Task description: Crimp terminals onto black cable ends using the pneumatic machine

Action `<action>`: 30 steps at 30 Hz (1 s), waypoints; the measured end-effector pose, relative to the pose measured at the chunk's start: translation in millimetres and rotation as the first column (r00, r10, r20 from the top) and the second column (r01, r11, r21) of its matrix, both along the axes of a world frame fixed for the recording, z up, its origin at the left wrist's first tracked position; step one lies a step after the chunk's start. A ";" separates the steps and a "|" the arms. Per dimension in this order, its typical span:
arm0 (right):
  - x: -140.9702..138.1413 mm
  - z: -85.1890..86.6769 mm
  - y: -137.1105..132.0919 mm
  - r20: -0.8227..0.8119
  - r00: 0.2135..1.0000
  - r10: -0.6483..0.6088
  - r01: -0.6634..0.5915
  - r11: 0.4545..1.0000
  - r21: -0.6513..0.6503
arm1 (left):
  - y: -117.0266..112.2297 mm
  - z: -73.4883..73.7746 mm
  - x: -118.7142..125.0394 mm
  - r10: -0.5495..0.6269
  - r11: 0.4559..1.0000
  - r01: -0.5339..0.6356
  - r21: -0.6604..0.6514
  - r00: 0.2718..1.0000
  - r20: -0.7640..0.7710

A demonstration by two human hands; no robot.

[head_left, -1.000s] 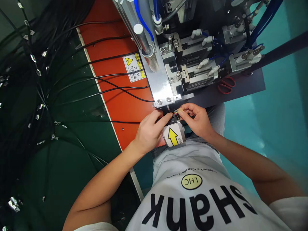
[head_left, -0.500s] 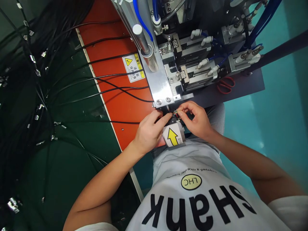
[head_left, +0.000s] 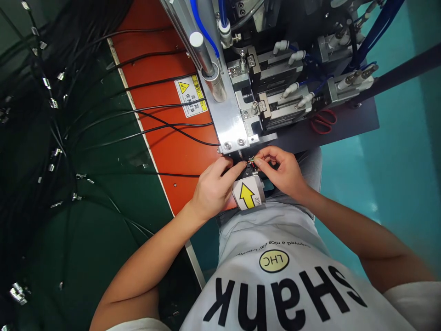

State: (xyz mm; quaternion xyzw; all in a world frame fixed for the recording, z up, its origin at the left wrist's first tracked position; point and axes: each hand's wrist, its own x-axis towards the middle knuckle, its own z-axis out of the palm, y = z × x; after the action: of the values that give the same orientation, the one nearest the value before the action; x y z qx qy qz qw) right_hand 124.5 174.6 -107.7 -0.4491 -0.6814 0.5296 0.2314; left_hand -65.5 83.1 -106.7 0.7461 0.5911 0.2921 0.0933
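My left hand is closed, its index finger and thumb at the near end of the machine's metal plate. A black cable runs from the left under that hand. Thin coloured wires, one of them red, stick out at the cable's end between my two hands. My right hand pinches these wires between thumb and index finger. Just below the fingertips is a small dark fixture, partly hidden by my hands. A white label with a yellow arrow sits on a rounded cover in front of it.
Several black cables cross the orange machine bed. A bundle of cables with metal connectors lies on the green table. Pneumatic cylinders with blue hoses stand beyond my hands. Red-handled scissors lie at the right.
My right hand has shifted very slightly, its fingers still at the wires. The left hand stays in place.
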 end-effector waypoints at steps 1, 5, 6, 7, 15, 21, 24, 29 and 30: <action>-0.3 1.5 -0.3 -0.007 1.000 0.008 -0.008 0.999 0.043 | 0.0 -0.1 0.0 0.001 1.000 -0.001 0.003 1.000 0.003; -2.4 5.8 -2.4 0.009 1.000 0.030 -0.031 0.979 0.203 | -0.2 0.0 0.0 -0.006 1.000 0.006 0.003 1.000 0.014; -2.8 5.7 -2.9 0.015 1.000 0.027 -0.029 0.979 0.204 | -0.3 0.0 0.0 -0.003 1.000 0.003 0.001 1.000 0.013; -3.1 5.0 -3.2 0.014 1.000 0.021 -0.023 0.982 0.187 | -0.3 0.0 0.0 -0.001 1.000 0.001 -0.005 1.000 0.012; -2.5 0.2 -2.7 -0.045 0.999 -0.007 0.009 1.000 0.030 | 0.6 0.6 -0.7 -0.019 1.000 0.019 0.011 1.000 0.020; -2.4 2.1 -2.8 -0.061 0.998 -0.003 0.009 0.995 0.100 | 0.4 1.0 -0.9 -0.031 0.999 0.031 0.009 0.999 0.036; -1.6 1.2 -3.1 -0.070 0.998 0.005 0.002 0.994 0.109 | 0.2 0.7 -0.8 -0.029 1.000 0.029 0.004 0.999 0.031; -1.6 0.0 -3.3 -0.072 0.997 -0.003 0.009 0.995 0.096 | 0.6 0.4 -0.4 -0.018 1.000 0.018 -0.002 0.999 0.029; -1.8 0.0 -3.4 -0.071 0.997 -0.004 0.011 0.996 0.094 | 0.7 0.3 -0.3 -0.016 1.000 0.016 -0.002 0.999 0.031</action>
State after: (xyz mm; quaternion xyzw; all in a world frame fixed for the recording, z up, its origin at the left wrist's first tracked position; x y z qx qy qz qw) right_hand 122.7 171.3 -107.7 -0.4213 -0.6951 0.5118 0.2785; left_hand -65.8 83.7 -106.4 0.7460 0.5840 0.3020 0.1057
